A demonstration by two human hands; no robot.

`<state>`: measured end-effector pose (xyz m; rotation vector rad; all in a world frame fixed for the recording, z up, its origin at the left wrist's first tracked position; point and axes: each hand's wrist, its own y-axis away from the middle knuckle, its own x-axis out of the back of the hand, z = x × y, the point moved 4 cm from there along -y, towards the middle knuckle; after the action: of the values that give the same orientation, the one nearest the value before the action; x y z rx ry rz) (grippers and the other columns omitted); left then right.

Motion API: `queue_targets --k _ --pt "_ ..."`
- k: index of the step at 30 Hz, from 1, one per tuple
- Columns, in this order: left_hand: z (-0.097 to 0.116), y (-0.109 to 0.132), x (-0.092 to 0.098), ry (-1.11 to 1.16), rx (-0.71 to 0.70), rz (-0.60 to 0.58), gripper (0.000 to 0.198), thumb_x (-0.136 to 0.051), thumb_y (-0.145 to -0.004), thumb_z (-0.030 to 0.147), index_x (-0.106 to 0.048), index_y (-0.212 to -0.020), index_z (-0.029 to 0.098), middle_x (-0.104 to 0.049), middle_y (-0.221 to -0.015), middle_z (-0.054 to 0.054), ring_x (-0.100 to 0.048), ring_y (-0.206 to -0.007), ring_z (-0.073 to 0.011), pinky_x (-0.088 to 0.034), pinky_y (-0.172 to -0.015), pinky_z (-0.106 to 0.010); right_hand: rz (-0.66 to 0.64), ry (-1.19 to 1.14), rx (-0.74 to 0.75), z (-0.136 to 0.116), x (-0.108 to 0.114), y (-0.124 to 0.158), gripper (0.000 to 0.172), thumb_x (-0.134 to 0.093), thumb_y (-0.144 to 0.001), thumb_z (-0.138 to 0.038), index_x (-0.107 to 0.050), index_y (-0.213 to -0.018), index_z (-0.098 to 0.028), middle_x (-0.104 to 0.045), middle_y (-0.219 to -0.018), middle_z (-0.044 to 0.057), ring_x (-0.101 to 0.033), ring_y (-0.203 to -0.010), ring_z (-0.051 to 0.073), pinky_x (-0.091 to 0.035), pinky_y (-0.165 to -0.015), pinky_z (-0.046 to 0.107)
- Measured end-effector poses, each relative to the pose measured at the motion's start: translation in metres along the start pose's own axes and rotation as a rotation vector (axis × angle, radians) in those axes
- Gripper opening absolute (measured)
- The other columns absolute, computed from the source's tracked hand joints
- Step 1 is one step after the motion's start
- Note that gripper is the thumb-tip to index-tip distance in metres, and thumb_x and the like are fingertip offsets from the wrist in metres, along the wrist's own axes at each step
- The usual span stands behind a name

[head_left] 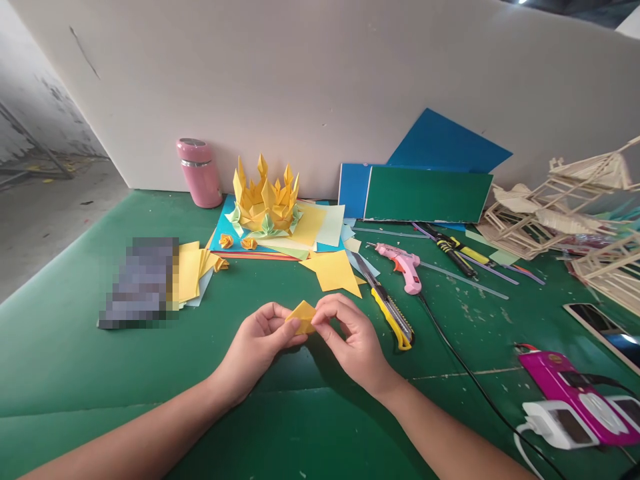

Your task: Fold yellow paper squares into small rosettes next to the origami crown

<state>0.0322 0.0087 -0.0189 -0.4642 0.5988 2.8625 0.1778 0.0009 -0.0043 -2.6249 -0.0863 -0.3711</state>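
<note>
Between my two hands is a small folded piece of yellow paper (303, 315), held just above the green table. My left hand (263, 337) pinches its left side, thumb on the front. At its right edge, my right hand (350, 337) grips with thumb and fingertips. Beyond the hands lie yellow paper sheets (333, 270) on the tabletop. Farther back stands a folded yellow paper lotus (265, 203) with pale green leaves at its base, on a stack of coloured paper (327, 223). Small folded yellow paper pieces (249, 243) sit in front of it.
A yellow utility knife (387, 310) and a pink glue gun (407, 267) with a black cord lie right of my hands. A magenta power strip (575, 393) and phone (607, 333) are at the right. A pink flask (201, 175) stands back left, wooden stick models (530, 213) back right.
</note>
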Motion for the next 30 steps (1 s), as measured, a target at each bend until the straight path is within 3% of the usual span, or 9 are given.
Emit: queue_targets --k 5,9,20,30 --pt "-0.0009 -0.0001 -0.0001 -0.037 -0.001 -0.009 0.034 -0.08 -0.062 0.04 -0.058 -0.073 0.017 -0.07 -0.061 0.002 -0.068 -0.062 -0.0126 -0.056 -0.075 -0.028 -0.014 0.067 0.063 -0.0052 0.0006 0.0014 0.019 -0.054 -0.084 -0.008 -0.065 -0.078 -0.023 -0.055 -0.088 0.003 -0.059 -0.083 0.016 -0.052 -0.073 0.029" --pt "-0.0016 -0.0002 -0.0004 -0.06 0.009 -0.011 0.037 -0.077 -0.065 0.04 -0.067 -0.089 0.014 -0.075 -0.079 -0.004 -0.07 -0.073 -0.0172 -0.056 -0.079 -0.031 -0.021 0.135 0.111 -0.0047 0.0018 0.0025 0.015 -0.06 -0.082 -0.01 -0.067 -0.083 -0.024 -0.055 -0.091 0.004 -0.059 -0.086 0.017 -0.052 -0.077 0.031" --pt "0.0006 0.002 -0.001 -0.052 0.0 -0.008 0.031 -0.078 -0.064 0.041 -0.073 -0.078 0.013 -0.075 -0.08 -0.005 -0.068 -0.072 -0.0161 -0.057 -0.077 -0.029 -0.025 0.23 0.154 -0.0063 0.0032 0.0015 0.012 -0.064 -0.081 -0.015 -0.069 -0.084 -0.026 -0.059 -0.09 0.004 -0.058 -0.085 0.019 -0.052 -0.077 0.036" --pt "0.0 0.0019 -0.0036 -0.062 -0.014 -0.047 0.035 -0.08 -0.059 0.044 -0.072 -0.076 0.015 -0.073 -0.079 -0.002 -0.067 -0.073 -0.0163 -0.057 -0.078 -0.03 0.029 0.26 0.097 -0.0073 0.0017 0.0022 0.011 -0.058 -0.082 -0.018 -0.064 -0.074 -0.023 -0.058 -0.088 0.004 -0.058 -0.085 0.02 -0.051 -0.076 0.035"
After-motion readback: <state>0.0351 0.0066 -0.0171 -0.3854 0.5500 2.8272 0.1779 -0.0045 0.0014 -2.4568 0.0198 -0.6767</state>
